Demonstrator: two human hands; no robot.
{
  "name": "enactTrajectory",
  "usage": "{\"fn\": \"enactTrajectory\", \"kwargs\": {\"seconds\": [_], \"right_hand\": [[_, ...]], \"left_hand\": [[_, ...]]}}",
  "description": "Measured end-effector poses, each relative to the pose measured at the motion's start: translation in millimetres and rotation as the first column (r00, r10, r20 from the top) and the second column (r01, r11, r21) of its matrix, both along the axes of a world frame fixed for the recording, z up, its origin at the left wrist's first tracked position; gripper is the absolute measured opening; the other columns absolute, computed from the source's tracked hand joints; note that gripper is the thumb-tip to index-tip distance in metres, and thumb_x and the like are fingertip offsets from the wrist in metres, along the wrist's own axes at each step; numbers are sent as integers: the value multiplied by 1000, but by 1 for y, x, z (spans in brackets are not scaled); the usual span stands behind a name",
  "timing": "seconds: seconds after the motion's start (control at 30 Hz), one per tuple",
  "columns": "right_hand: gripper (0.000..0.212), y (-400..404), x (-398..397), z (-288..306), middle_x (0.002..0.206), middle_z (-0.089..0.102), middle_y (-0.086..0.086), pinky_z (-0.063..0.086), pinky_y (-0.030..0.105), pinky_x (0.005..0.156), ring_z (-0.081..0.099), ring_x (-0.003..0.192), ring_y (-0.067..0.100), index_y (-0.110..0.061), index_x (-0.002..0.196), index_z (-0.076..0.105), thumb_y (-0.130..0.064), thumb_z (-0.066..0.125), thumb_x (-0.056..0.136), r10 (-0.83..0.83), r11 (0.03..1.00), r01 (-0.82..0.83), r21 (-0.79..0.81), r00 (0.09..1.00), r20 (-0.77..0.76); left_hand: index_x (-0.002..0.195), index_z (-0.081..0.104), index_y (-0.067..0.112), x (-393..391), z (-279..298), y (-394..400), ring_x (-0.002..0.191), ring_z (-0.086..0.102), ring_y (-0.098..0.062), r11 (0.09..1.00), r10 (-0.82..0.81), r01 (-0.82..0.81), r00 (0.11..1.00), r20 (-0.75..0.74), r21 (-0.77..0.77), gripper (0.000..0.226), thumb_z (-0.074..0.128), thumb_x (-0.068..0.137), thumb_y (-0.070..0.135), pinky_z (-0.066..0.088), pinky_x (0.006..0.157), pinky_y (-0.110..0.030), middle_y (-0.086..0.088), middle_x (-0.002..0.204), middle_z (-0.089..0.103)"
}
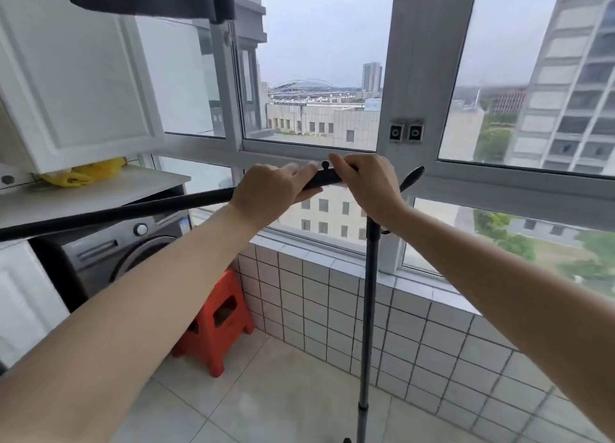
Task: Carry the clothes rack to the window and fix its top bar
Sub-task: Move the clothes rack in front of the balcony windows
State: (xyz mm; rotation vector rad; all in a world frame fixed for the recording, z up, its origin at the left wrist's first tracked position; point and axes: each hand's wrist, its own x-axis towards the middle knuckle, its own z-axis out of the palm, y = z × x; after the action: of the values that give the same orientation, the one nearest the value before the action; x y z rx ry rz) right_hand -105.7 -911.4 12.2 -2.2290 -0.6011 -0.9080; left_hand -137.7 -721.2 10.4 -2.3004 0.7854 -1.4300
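The clothes rack is standing just beside the window, its upright pole rising from the tiled floor in front of the low tiled wall, so the carrying part of the task is looking done and the fixing of the top bar is the step in hand. The left hand is wrapping closed around the bar just left of the joint, and the right hand is gripping closed over the joint at the head of the pole, where a small knob is sticking up between the two hands. The bar is running from the joint away to the left and slightly downward, out past the picture's edge, while its short tapered end is poking out to the right of the right hand. The next move is probably calling for the left hand to steady the bar level while the right hand seats or tightens it at the knob; whether the joint is already locked is hidden under the fingers. To the left, a washing machine is sitting under a grey shelf holding a yellow bag, and a red stool is resting on the floor against the tiled wall.
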Motion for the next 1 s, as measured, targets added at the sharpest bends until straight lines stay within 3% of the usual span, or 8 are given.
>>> {"fn": "enactTrajectory", "kwargs": {"seconds": [0.23, 0.33, 0.5, 0.6, 0.7, 0.77, 0.9, 1.0], "right_hand": [[57, -114, -28, 2, 42, 33, -6, 30, 29, 51, 33, 42, 11, -21, 46, 35, -42, 47, 97, -87, 996, 87, 20, 996, 18], [57, -157, -36, 6, 40, 28, -6, 25, 18, 46, 28, 39, 8, -22, 45, 32, -36, 49, 97, -142, 990, 141, 32, 989, 30], [52, -220, -45, 8, 46, 32, 2, 24, 33, 51, 28, 45, 16, -10, 51, 41, -31, 48, 98, -198, 979, 198, 57, 980, 4], [53, -248, -48, 9, 48, 36, 7, 24, 33, 53, 30, 47, 17, -2, 53, 45, -30, 49, 98, -228, 972, 227, 62, 974, 9], [52, -270, -53, 9, 47, 36, 5, 26, 33, 53, 31, 46, 17, -12, 49, 43, -33, 51, 97, -249, 967, 246, 69, 968, 33], [51, -288, -57, 8, 46, 36, 3, 28, 33, 53, 31, 45, 16, -16, 49, 41, -36, 51, 95, -265, 962, 263, 77, 964, 27], [54, -332, -61, 2, 45, 36, 3, 27, 32, 51, 31, 44, 13, -4, 54, 50, -40, 52, 94, -271, 960, 270, 71, 962, 7], [51, -368, -64, -1, 45, 39, -1, 28, 31, 50, 32, 44, 11, -6, 55, 53, -41, 52, 93, -258, 963, 258, 80, 966, -4]], "left_hand": [[118, 60, 8, -13, 2, -112, 48, 64, -26, 997, -83, 83, 996, 9, 0, 45, 46, 96, 45, 54, 42, -34, -8, 78, 73], [118, 59, 7, -13, 6, -156, 48, 63, -27, 991, -136, 136, 991, 5, -15, 46, 43, 97, 45, 54, 43, -35, -9, 72, 70], [115, 63, 9, -8, 7, -219, 41, 59, -24, 987, -163, 163, 984, 64, 10, 42, 53, 93, 44, 46, 38, -27, -4, 61, 64], [116, 62, 9, -4, 9, -246, 42, 60, -24, 980, -199, 199, 978, 61, 6, 43, 52, 94, 44, 47, 39, -28, -5, 62, 64], [117, 60, 11, -3, 10, -269, 44, 60, -23, 973, -232, 233, 970, 75, 2, 44, 44, 96, 46, 48, 40, -28, -4, 65, 64], [112, 60, 10, -2, 8, -286, 44, 60, -22, 972, -233, 232, 970, 69, 25, 44, 40, 97, 46, 49, 39, -28, -3, 64, 63], [87, 59, 10, -2, 6, -328, 35, 52, -17, 974, -225, 221, 968, 108, 41, 39, 47, 94, 47, 40, 34, -23, 1, 55, 55], [84, 58, 12, -3, 4, -363, 35, 51, -15, 973, -229, 226, 968, 105, 44, 40, 45, 95, 48, 39, 33, -22, 3, 54, 54]]}}
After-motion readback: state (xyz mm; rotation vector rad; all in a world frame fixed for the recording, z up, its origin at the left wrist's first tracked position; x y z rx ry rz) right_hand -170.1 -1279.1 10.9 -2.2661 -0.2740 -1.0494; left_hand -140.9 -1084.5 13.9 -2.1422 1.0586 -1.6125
